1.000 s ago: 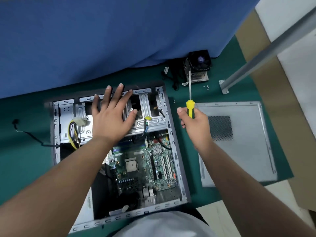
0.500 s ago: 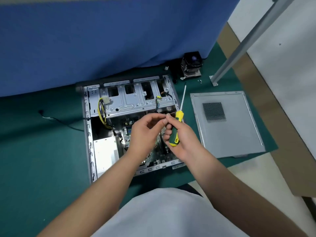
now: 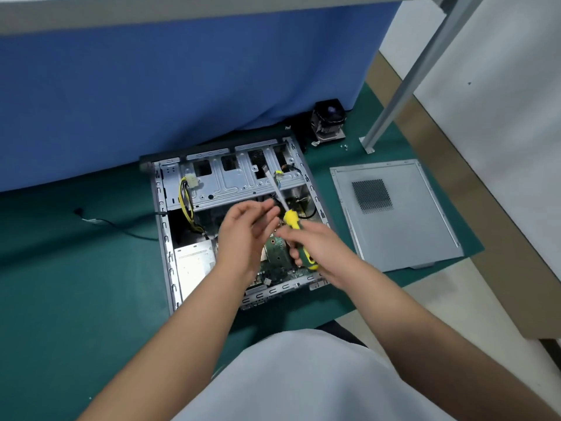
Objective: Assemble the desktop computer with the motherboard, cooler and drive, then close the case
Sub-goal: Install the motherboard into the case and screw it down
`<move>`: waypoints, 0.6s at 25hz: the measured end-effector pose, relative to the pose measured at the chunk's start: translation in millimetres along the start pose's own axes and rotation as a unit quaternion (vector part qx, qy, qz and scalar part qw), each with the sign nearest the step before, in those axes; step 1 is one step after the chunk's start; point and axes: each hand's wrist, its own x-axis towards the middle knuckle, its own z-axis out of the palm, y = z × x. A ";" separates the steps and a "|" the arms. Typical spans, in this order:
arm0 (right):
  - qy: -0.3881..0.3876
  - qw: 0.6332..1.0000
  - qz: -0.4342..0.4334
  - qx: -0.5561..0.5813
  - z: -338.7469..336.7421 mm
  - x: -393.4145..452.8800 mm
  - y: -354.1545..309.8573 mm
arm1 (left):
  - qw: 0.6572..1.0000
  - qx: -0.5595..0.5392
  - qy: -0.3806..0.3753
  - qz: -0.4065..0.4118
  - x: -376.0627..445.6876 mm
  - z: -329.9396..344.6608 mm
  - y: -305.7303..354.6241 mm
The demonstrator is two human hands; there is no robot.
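Over the open case (image 3: 164,226), the right hand (image 3: 321,250) grips a screwdriver (image 3: 296,232), its shaft aimed at 11 o'clock beside the spread left hand (image 3: 246,235); a slip could gouge the motherboard (image 3: 277,253) beneath.

No text, label or number is legible on anything here.

- One open computer case (image 3: 158,208) lies on the green mat.
- One motherboard (image 3: 277,253) sits inside the case.
- One cooler (image 3: 329,120) stands beyond the case's far right corner.
- One side panel (image 3: 394,226) lies to the right of the case.
- One screwdriver (image 3: 296,229) is over the case.
- Two hands, the left hand (image 3: 246,235) and the right hand (image 3: 321,247), are above the case.
- A few small screws (image 3: 345,146) lie just right of the cooler; they are too small to count.
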 end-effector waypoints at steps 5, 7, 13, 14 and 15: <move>-0.068 0.991 0.024 -0.112 -48.3 -3.6 -13.0 | 0.983 -0.160 0.082 -0.047 10.6 -13.3 10.9; -0.015 0.999 -0.018 0.037 -65.8 -0.5 -17.3 | 0.980 -0.160 0.097 -0.064 8.7 -17.3 7.6; 0.115 0.951 -0.122 0.260 -69.2 9.8 2.5 | 0.970 -0.210 0.070 -0.098 3.4 -15.6 2.0; 0.115 0.951 -0.125 0.257 -67.6 9.3 5.0 | 0.969 -0.215 0.068 -0.099 3.5 -15.4 1.5; 0.115 0.951 -0.127 0.256 -66.8 8.7 6.4 | 0.969 -0.217 0.067 -0.098 3.9 -15.3 1.3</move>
